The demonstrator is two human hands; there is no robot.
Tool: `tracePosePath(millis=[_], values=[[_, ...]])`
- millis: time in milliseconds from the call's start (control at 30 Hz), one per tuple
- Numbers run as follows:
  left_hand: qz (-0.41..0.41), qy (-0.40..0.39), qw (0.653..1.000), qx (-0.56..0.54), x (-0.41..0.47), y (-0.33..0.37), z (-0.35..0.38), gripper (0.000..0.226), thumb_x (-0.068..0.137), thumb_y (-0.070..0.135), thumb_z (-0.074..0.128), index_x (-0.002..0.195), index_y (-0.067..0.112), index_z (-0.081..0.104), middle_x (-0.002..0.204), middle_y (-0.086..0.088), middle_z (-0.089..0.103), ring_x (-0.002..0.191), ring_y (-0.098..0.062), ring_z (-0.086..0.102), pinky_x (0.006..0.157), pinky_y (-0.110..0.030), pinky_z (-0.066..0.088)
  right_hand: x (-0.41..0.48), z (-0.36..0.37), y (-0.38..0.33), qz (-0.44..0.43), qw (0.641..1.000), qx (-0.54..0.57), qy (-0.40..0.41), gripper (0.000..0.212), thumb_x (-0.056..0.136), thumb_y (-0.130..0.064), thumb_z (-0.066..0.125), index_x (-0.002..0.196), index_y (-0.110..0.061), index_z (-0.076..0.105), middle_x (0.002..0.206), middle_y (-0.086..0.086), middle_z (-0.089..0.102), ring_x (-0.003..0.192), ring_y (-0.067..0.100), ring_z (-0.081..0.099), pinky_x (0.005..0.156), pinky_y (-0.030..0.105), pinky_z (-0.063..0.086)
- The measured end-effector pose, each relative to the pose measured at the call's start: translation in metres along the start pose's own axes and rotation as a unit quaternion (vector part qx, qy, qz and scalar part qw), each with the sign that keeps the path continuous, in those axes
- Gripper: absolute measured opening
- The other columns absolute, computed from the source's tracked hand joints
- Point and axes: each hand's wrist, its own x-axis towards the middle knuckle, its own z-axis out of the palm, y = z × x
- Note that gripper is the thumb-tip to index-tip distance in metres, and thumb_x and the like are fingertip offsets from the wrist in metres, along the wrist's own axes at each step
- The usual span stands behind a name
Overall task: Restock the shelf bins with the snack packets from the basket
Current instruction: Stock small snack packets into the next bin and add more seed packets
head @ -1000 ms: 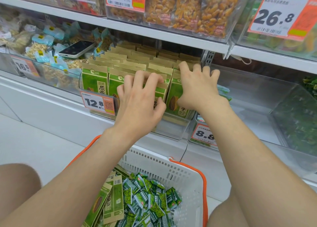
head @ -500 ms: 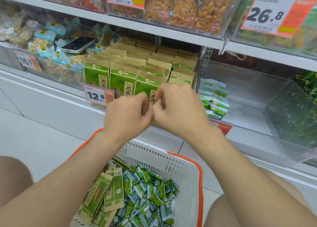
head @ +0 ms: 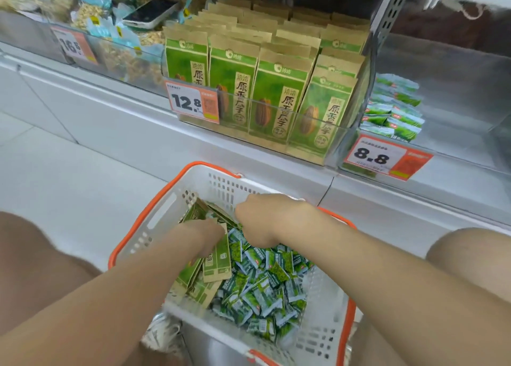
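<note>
Down in the head view, both of my hands were inside the white basket point(head: 221, 180) with the orange rim, which sat between my bare knees in front of the shelf. My left hand point(head: 204, 235) was dipped fingers-first among the tall green-and-kraft packets point(head: 217, 266) that leaned against the basket's left side; its fingertips were hidden behind them and blurred, so I could not tell whether it had hold of one or only touched them. My right hand point(head: 262, 222) was just beside it, over the upper ends of the same packets, with its fingers curled toward them, but again the blur kept me from telling if it pinched a packet or held nothing. The rest of the basket, under and to the right of my right wrist, was heaped with small green sachets point(head: 265, 288). Above the basket, the clear shelf bin point(head: 336, 150) behind the 12.8 price tag point(head: 190, 103) held upright rows of shelved packets point(head: 276, 94) of the same kind, well apart from my hands. In the next bin to the right, over the 8.8 tag point(head: 384, 158), lay a small stack of sachets point(head: 395, 111). A phone point(head: 150, 11) lay on the bagged snacks in the bin to the left.
</note>
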Motion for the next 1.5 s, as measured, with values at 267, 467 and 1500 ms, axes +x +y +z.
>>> tracePosePath(millis=[267,467,1500], values=[[0.008,0.002,1.000,0.029,0.022,-0.019,0.021,0.079,0.088,0.005,0.079,0.154,0.018,0.038,0.141,-0.005,0.058,0.117,-0.029,0.064,0.084,-0.040,0.058,0.019,0.008,0.000,-0.017,1.000,-0.010,-0.018,0.016,0.099,-0.010,0.049,0.110,-0.013,0.061,0.086,0.003,0.051,0.064,0.017,0.053,0.049,0.028,0.036],[0.017,0.093,0.994,0.056,0.029,-0.020,0.015,0.020,0.093,0.011,0.075,0.112,0.016,0.074,0.125,-0.001,0.067,0.114,-0.022,0.061,0.094,-0.038,0.054,0.024,0.008,0.006,-0.016,1.000,-0.020,-0.006,0.014,0.099,-0.011,0.052,0.109,-0.012,0.062,0.080,0.001,0.048,0.060,0.015,0.048,0.047,0.026,0.033],[0.310,0.256,0.691,-0.601,-0.153,0.046,-0.150,0.026,0.090,0.009,0.078,0.115,0.014,0.071,0.105,-0.003,0.079,0.098,-0.018,0.076,0.081,-0.029,0.060,-0.101,-0.052,0.095,0.035,0.792,0.384,0.474,0.063,0.070,-0.044,0.094,0.124,-0.039,0.062,0.103,-0.011,0.076,0.086,0.005,0.074,0.082,0.038,0.060]])
